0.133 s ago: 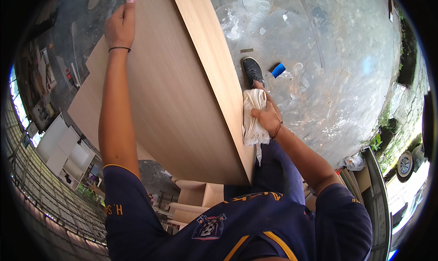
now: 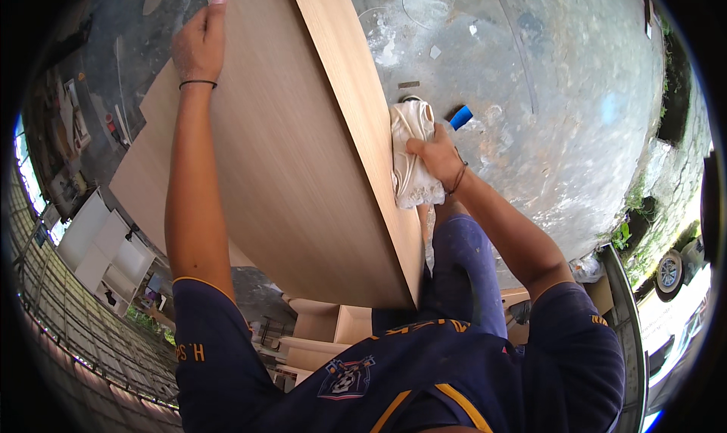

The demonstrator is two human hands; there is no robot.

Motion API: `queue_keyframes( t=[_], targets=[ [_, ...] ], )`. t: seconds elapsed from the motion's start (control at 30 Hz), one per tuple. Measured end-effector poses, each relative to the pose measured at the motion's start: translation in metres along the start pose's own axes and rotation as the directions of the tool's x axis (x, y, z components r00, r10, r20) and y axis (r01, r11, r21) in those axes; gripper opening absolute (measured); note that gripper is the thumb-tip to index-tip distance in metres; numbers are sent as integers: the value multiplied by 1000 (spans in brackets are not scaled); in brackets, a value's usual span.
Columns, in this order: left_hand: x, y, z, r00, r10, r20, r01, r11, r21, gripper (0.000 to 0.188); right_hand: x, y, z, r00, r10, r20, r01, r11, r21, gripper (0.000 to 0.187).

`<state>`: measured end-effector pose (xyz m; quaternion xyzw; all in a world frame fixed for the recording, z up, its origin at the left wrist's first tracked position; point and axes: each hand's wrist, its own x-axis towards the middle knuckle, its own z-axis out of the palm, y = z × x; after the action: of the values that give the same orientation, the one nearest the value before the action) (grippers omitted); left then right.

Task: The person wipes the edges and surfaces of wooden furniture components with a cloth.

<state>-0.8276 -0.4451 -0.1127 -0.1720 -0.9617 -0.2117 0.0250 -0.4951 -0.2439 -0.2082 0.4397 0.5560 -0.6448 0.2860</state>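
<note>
A large wood-grain cabinet panel (image 2: 280,138) stands in front of me, with a paler strip along its right side (image 2: 341,62). My left hand (image 2: 200,43) is closed at the panel's far left edge, thumb stretched out along it; the other fingers are largely hidden behind. In my right hand (image 2: 439,157) is a crumpled white cloth (image 2: 413,153), pressed flat against the paler side strip. The thumb lies on top of the cloth, and its lower end hangs in loose folds.
A small blue object (image 2: 460,116) lies on the stained concrete floor (image 2: 545,160), right of the cloth. Open light-wood shelving (image 2: 318,325) stands below the panel, near my body. White cabinets (image 2: 113,251) stand at the left. A vehicle wheel (image 2: 669,272) shows at the far right.
My right hand has slid the cloth farther up along the side strip, away from my body, and it now covers most of my shoe. My left hand stays in place.
</note>
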Motion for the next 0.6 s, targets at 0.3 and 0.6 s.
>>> queue_keyframes(
  t=[0.3,0.6],
  targets=[
    [0,5,-3,999,-21,51,22,1000,-15,50,51,-166,11,879,-475,29,473,879,66,57],
    [0,8,-2,989,129,-76,-130,992,1,46,-111,51,-7,780,-544,310,582,812,-37,60]
  ],
)
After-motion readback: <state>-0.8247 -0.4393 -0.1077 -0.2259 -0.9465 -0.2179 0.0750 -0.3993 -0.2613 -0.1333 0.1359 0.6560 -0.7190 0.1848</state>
